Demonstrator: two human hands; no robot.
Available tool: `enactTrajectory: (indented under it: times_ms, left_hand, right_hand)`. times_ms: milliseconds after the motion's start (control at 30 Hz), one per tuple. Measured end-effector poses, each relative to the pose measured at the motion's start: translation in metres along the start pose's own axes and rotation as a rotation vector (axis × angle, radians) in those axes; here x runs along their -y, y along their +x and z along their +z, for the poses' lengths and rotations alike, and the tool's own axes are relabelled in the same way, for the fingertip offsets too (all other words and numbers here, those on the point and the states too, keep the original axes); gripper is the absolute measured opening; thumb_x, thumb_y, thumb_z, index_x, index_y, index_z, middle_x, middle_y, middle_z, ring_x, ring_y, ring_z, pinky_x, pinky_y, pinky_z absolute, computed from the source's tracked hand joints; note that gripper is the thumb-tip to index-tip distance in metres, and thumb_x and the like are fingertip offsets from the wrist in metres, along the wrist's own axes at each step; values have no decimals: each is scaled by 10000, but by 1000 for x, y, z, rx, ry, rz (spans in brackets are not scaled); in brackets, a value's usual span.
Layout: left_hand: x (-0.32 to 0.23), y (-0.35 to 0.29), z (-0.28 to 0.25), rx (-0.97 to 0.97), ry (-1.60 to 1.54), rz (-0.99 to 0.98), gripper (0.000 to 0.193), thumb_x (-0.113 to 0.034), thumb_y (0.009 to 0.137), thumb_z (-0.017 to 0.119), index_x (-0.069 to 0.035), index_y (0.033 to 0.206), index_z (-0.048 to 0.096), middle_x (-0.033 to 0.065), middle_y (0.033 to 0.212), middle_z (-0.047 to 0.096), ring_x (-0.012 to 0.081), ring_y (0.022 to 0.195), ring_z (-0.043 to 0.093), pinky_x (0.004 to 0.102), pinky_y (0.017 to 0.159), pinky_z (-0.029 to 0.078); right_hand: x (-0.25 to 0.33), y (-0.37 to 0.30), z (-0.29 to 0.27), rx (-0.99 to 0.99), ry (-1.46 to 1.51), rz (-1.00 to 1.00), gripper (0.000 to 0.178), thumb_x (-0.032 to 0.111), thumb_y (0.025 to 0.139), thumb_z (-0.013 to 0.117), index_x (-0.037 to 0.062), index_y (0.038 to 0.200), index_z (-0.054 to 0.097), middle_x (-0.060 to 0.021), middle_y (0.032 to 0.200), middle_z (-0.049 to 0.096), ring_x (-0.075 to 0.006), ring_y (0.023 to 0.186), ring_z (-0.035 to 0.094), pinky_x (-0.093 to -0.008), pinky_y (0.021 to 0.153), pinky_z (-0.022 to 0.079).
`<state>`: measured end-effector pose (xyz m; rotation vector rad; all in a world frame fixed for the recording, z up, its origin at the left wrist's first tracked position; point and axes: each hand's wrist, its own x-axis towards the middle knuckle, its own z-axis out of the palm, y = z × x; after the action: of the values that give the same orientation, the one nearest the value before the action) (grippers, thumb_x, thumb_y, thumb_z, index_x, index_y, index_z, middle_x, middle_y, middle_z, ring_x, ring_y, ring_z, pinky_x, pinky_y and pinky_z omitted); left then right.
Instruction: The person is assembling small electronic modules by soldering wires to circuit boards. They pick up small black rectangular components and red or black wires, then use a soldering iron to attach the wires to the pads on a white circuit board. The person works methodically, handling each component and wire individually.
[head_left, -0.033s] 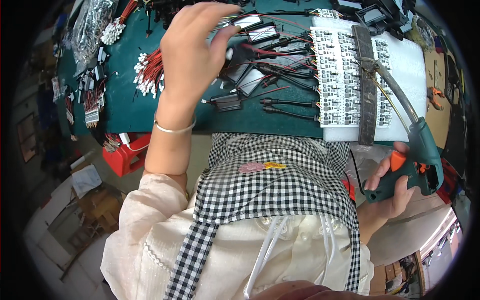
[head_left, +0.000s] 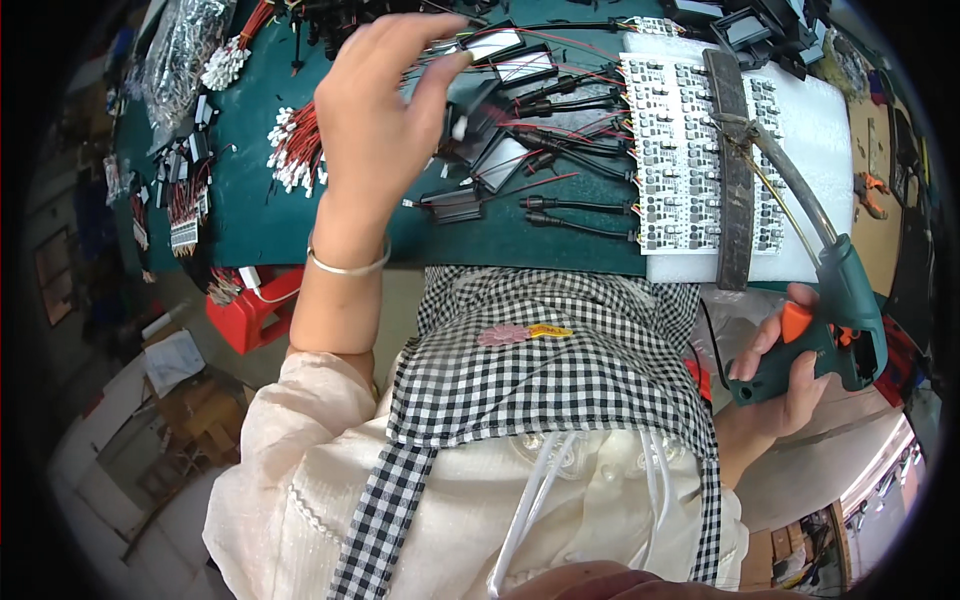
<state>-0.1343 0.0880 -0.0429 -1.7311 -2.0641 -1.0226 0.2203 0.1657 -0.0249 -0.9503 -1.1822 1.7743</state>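
Note:
My right hand (head_left: 785, 365) is wrapped around the handle of a green soldering gun (head_left: 850, 300) with an orange trigger. Its long tube and thin wire guide reach up to a dark metal bar (head_left: 733, 190), which lies across white circuit boards (head_left: 672, 150) on a white foam block (head_left: 820, 130). My left hand (head_left: 375, 115) is raised over the green table, thumb and forefinger apart; its other fingertips are partly hidden. Thin red wires run close to those fingertips. Beside the thumb, a small dark part with a white plug (head_left: 460, 128) is blurred by motion.
Black cables (head_left: 580, 205) reach the boards' left edge. Black rectangular cases (head_left: 500, 165) lie left of them; more cases (head_left: 750, 35) are piled far right. Red wires with white plugs (head_left: 295, 145) lie beside my left wrist. A red stool (head_left: 250, 315) stands below the table edge.
My left hand has shifted slightly left and down. The blurred part with the white plug sits lower. My right hand and the soldering gun have not visibly moved.

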Motion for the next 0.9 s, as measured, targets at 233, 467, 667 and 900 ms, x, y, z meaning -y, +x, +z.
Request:
enactTrajectory:
  times_ms: [233,467,667,900]
  left_hand:
    - [-1,-39,-14,245,-62,-289,164,40,816,636,11,976,659,79,887,684,157,837,645,269,796,496]
    - [0,-30,-40,609,27,-270,413,-113,652,803,-43,1039,677,96,998,657,279,987,531,370,862,460]
    - [6,-48,-40,614,129,-270,419,-164,607,837,-43,981,693,68,949,661,253,934,539,370,803,467]
    - [17,-54,-37,599,-19,-368,138,-85,755,750,-15,854,683,49,817,653,210,851,571,313,756,464]
  right_hand:
    - [-2,2,-9,62,47,5,625,271,879,578,-161,1275,360,-183,739,541,-171,503,529,-260,427,474]
    - [-2,2,-9,135,69,-23,611,254,887,573,-159,1278,349,-187,765,540,-174,504,525,-267,432,473]
    - [-4,4,-7,92,53,-7,609,261,892,576,-152,1277,348,-177,766,542,-167,510,524,-267,425,464]
    - [-4,5,-5,97,41,2,610,259,883,580,-150,1274,350,-175,769,548,-164,510,524,-259,428,466]
